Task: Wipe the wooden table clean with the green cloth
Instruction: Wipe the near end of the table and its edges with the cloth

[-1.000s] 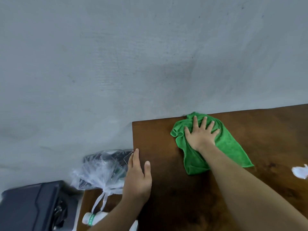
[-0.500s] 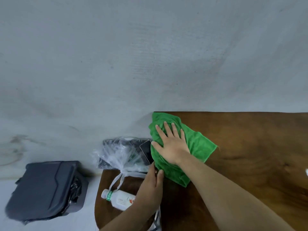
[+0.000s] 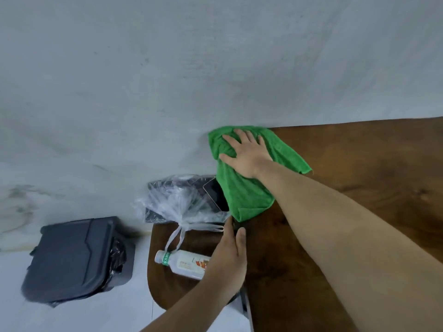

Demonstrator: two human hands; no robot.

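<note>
Fingers (image 3: 230, 140) of the right hand (image 3: 247, 154) lie spread flat, pressing the green cloth (image 3: 244, 192) onto the worktop (image 3: 359, 188) corner, centre frame; left hand (image 3: 227, 262) rests flat, fingers extended, lower centre.

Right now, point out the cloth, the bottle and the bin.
cloth (image 3: 242, 195): head view, lower fold below the hand.
bottle (image 3: 185, 265): head view, middle of its body.
bin (image 3: 72, 255): head view, centre of the dark lid.
</note>
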